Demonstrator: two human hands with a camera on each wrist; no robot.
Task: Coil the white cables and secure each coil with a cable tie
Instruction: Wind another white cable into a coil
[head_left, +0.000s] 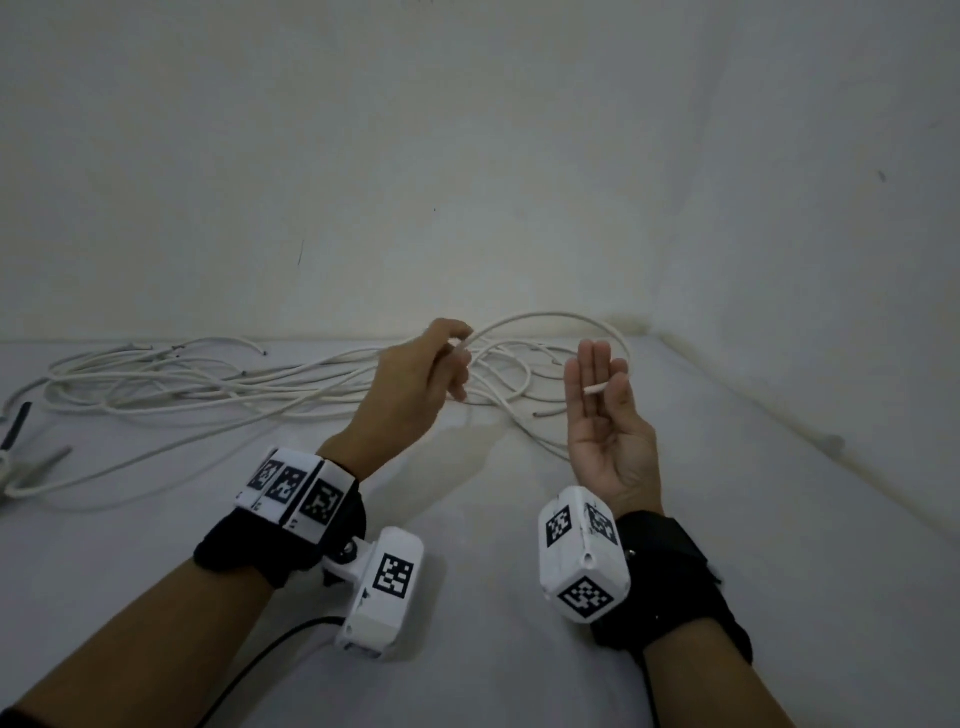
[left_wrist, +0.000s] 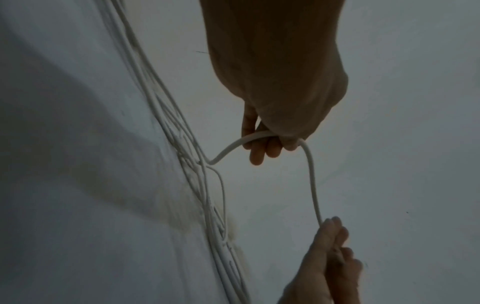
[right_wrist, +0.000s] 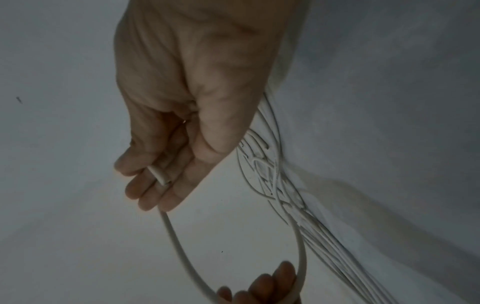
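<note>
A loose pile of white cables (head_left: 218, 384) sprawls across the white table (head_left: 467, 571) near the wall. My left hand (head_left: 457, 358) is raised over the pile's right part, fingers curled round one white cable (head_left: 550, 315). That cable arcs up and over to my right hand (head_left: 602, 384), which is palm up with the thumb pinching the cut cable end (head_left: 595, 388) against straight fingers. The left wrist view shows the held cable (left_wrist: 311, 181) running from my left hand (left_wrist: 270, 142) down to the right hand (left_wrist: 330, 236). In the right wrist view the cable end (right_wrist: 161, 175) lies across the fingers.
A dark tool-like object (head_left: 15, 441) lies at the table's far left edge; I cannot tell what it is. The wall (head_left: 467, 182) stands just behind the cables and meets a side wall at the right corner (head_left: 649, 332). Bare tabletop lies beneath my wrists.
</note>
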